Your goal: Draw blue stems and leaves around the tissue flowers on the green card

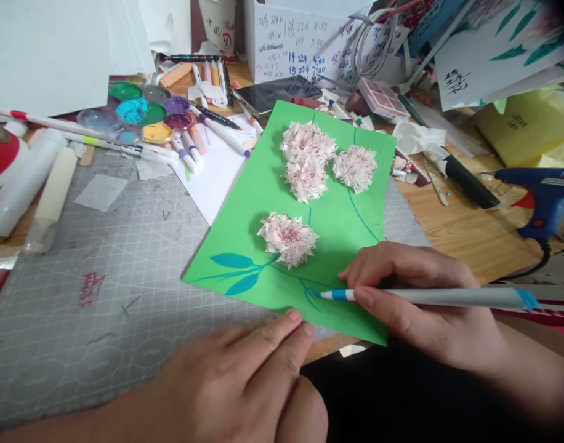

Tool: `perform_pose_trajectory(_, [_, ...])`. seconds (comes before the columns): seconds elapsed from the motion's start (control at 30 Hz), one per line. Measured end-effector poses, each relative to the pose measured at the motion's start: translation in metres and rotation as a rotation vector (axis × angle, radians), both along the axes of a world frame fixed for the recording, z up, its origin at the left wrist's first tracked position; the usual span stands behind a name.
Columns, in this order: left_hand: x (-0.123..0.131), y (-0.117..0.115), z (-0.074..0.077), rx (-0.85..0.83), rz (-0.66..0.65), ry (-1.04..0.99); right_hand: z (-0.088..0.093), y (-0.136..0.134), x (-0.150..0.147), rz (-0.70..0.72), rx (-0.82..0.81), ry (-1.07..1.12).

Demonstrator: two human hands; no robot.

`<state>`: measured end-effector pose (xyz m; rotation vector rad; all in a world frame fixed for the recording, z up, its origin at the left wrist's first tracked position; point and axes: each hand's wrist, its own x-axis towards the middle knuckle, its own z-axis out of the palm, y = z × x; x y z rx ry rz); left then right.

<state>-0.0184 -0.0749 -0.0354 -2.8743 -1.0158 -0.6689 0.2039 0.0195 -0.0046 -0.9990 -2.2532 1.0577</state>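
Observation:
A green card (pixel 263 203) lies tilted on the grey cutting mat (pixel 125 277). Several pink-white paper flowers are stuck on it, the nearest one (pixel 288 239) above drawn blue leaves (pixel 233 261) and stems. My right hand (pixel 420 301) grips a grey marker (pixel 448 298) with a blue tip, and the tip touches the card at a drawn stem near the card's lower edge. My left hand (pixel 245 381) lies on the mat, fingers together, their tips pressing the card's near edge. It holds nothing.
Marker pens (pixel 203 132) and round paint pots (pixel 134 111) crowd the back left. A phone (pixel 277 93) and a written-on white box (pixel 300 43) stand behind the card. A blue glue gun (pixel 540 197) rests at the right on the wooden table (pixel 467 234).

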Motion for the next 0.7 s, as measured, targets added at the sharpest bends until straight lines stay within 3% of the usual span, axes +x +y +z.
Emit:
perform_pose_trajectory(0.1, [0.0, 0.001, -0.002, 0.016, -0.019, -0.025, 0.001, 0.002, 0.003, 0.055, -0.1, 0.075])
perform_pose_trajectory(0.2, [-0.001, 0.003, -0.003, 0.018, -0.003, -0.026, 0.001, 0.003, 0.005, 0.024, -0.149, 0.12])
perform_pose_trajectory(0.37, [0.001, 0.0, 0.0, 0.054, -0.006, -0.04, 0.0, 0.001, 0.003, -0.027, -0.107, 0.054])
perform_pose_trajectory(0.57, [0.009, -0.005, -0.005, 0.01, 0.169, -0.179, 0.001, 0.0, 0.003, 0.024, -0.1, 0.047])
perform_pose_trajectory(0.7, [0.008, -0.006, -0.007, -0.001, 0.131, -0.175, 0.0, 0.002, 0.004, 0.016, -0.135, 0.082])
